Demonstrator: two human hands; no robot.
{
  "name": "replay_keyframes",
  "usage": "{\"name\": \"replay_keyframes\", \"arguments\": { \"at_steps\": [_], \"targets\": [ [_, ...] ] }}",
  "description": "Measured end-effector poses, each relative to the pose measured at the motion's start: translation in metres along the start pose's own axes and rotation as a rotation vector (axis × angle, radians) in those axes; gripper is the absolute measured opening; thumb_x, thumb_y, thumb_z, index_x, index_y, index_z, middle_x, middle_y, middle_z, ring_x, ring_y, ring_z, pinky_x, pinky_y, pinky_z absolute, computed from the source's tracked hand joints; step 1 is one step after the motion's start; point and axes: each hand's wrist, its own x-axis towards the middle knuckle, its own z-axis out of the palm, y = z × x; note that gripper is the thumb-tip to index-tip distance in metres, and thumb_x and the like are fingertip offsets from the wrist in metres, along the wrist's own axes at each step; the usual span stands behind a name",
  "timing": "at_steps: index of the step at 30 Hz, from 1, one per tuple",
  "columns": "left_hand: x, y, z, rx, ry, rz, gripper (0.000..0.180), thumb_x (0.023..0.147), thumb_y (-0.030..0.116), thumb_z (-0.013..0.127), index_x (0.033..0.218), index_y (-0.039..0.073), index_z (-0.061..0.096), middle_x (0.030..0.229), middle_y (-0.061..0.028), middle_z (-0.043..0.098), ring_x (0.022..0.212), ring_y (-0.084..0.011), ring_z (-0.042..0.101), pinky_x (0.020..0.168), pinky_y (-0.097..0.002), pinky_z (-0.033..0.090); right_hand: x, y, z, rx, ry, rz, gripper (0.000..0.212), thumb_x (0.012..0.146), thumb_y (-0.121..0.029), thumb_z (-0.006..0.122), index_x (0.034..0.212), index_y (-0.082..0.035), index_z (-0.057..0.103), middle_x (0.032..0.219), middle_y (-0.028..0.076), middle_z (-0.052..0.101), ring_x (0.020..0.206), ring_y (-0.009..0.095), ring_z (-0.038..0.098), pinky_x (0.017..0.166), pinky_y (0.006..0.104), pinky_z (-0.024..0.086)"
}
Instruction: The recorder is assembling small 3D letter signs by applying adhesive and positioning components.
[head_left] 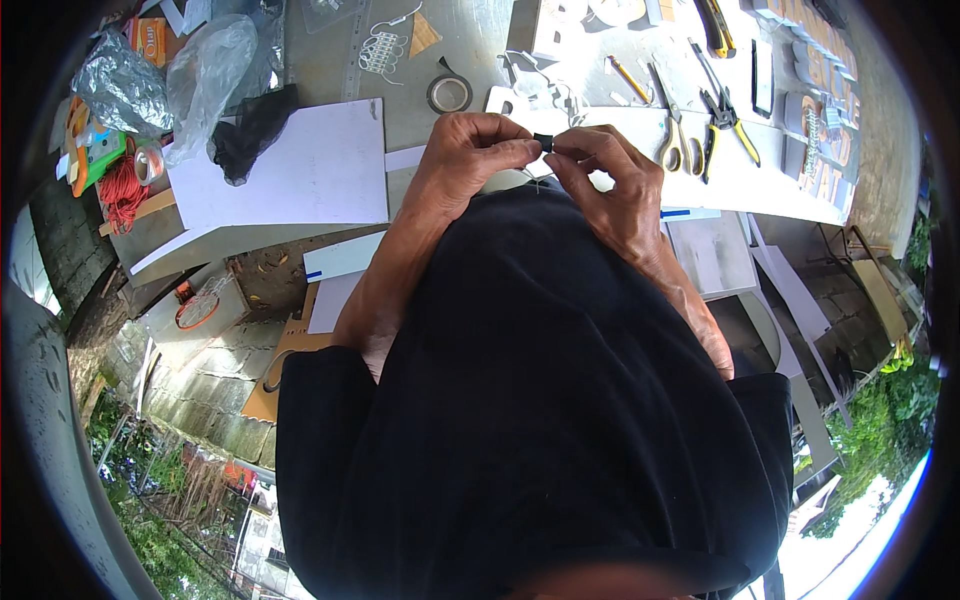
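Observation:
My left hand (462,165) and my right hand (618,180) meet over the table's near edge, in front of my chest. Between their fingertips they pinch a short strip of black tape (543,142), one end in each hand. Thin wires (537,182) show just below the fingers; where they lead is hidden. Just beyond the left hand lies a roll of black tape (434,101) with its loose end sticking up. White cut-out pieces with wires (545,95) lie right behind the fingers, partly covered by them.
To the right lie scissors (675,135), pliers (720,115), a pencil (632,82) and a yellow-black cutter (716,30). At left are a white sheet (300,170), black mesh cloth (250,135), plastic bags (215,75) and red wire (122,195). Cut-out letters (825,110) stand far right.

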Motion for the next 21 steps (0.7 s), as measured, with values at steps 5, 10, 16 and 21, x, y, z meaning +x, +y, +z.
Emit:
{"name": "replay_keyframes", "arguments": {
  "at_steps": [5, 10, 16, 21],
  "targets": [
    [0.003, -0.006, -0.003, -0.114, -0.026, -0.002, 0.017, 0.085, 0.009, 0.078, 0.095, -0.004, 0.076, 0.081, -0.0106, 0.074, 0.077, -0.0134, 0.068, 0.076, -0.0262, 0.054, 0.006, -0.001, -0.003, -0.200, -0.073, -0.213, 0.022, 0.082, -0.002, 0.078, 0.103, -0.007, 0.073, 0.090, 0.009, 0.070, 0.078, 0.023, 0.072, 0.065, 0.0330, 0.058],
    [-0.004, 0.002, -0.001, -0.037, -0.047, -0.045, 0.020, 0.085, 0.010, 0.078, 0.099, -0.004, 0.076, 0.086, -0.0109, 0.075, 0.082, -0.0138, 0.069, 0.077, -0.0265, 0.054, 0.005, 0.006, -0.005, -0.286, -0.078, -0.310, 0.029, 0.077, 0.003, 0.076, 0.104, -0.005, 0.073, 0.091, 0.009, 0.068, 0.078, 0.023, 0.070, 0.064, 0.0339, 0.058],
    [-0.009, 0.018, 0.010, 0.353, 0.034, -0.080, 0.018, 0.083, 0.010, 0.080, 0.097, 0.000, 0.078, 0.088, -0.0125, 0.076, 0.080, -0.0148, 0.071, 0.073, -0.0270, 0.055, 0.001, 0.016, -0.005, -0.394, -0.173, -0.345, 0.034, 0.073, 0.005, 0.073, 0.106, -0.003, 0.070, 0.092, 0.008, 0.064, 0.083, 0.025, 0.068, 0.066, 0.0358, 0.058],
    [-0.011, 0.012, 0.018, 0.531, 0.119, 0.042, 0.014, 0.082, 0.009, 0.080, 0.092, 0.000, 0.078, 0.086, -0.0109, 0.075, 0.073, -0.0124, 0.070, 0.070, -0.0270, 0.055, 0.001, 0.013, -0.003, -0.429, -0.214, -0.295, 0.030, 0.076, 0.003, 0.070, 0.106, -0.003, 0.069, 0.090, 0.009, 0.060, 0.084, 0.026, 0.067, 0.067, 0.0377, 0.057]
  ]
}}
